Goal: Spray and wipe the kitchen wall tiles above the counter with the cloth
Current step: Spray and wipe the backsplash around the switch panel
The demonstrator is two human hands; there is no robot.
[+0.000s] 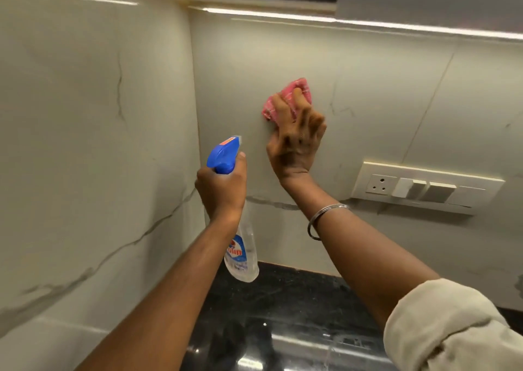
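Head view: left hand (220, 192) grips spray bottle (244, 253) labelled "olin".

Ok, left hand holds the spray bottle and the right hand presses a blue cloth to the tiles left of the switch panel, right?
No: the head view shows the cloth is pink, not blue. The rest holds: left hand on the spray bottle, right hand pressing it to the tiles left of the switch panel.
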